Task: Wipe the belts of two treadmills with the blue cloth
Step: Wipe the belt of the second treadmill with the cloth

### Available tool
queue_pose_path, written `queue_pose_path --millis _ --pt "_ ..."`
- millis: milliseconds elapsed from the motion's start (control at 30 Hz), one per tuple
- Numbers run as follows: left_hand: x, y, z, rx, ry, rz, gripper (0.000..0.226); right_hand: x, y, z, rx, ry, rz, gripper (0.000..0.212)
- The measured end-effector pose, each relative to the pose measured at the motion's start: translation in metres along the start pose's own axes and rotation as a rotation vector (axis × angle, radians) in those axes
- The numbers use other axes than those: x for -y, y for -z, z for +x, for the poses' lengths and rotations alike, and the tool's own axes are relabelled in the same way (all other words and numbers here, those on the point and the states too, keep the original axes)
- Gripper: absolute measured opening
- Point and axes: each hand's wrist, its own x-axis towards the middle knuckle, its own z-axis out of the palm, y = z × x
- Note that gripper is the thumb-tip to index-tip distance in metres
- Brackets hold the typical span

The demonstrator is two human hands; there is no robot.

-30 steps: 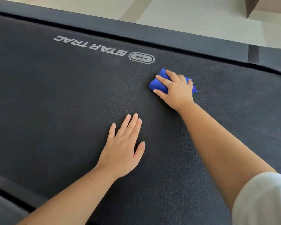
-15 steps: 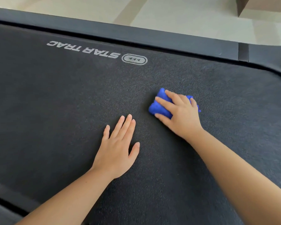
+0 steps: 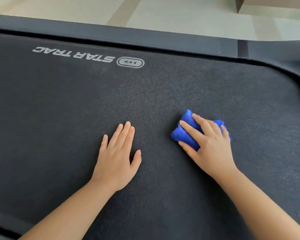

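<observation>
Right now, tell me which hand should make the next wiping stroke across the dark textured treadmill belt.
Right hand: it already presses the bunched blue cloth on the belt. Left hand lies flat, empty.

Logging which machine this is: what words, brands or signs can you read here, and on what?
"STAR TRAC": pale print on the treadmill belt, upside down from this view.
Oval badge beside it: three small arrowheads, no letters.
No other text is visible.

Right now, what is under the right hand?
The bunched blue cloth lies under the right hand, pressed onto the treadmill belt. The cloth's middle and the belt beneath it are covered.
</observation>
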Motion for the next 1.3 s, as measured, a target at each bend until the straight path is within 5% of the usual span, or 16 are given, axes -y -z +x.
queue_pose_path --millis 200,367,633,867,1033,1300 --pt "-0.033 0.004 0.032 -0.064 -0.078 0.014 0.063 -0.007 -0.001 0.008 0.024 -0.054 -0.012 0.052" --pt "-0.075 -0.001 0.068 0.054 -0.041 -0.017 0.068 -0.034 -0.010 0.049 -0.038 -0.138 -0.040 0.051" --pt "-0.077 -0.006 0.068 0.074 -0.041 0.040 0.089 -0.078 -0.020 0.146 0.144 -0.338 -0.117 0.053" --pt "-0.078 -0.006 0.067 0.067 -0.171 0.012 0.080 -0.052 -0.005 0.041 -0.084 -0.177 -0.057 0.049" --pt "-0.077 -0.011 0.068 0.041 -0.227 -0.013 0.073 -0.060 0.006 0.013 -0.079 -0.123 -0.033 0.052" --pt "-0.077 -0.003 0.068 0.102 -0.196 0.021 0.080 -0.133 0.005 0.119 0.137 -0.525 -0.121 0.054"
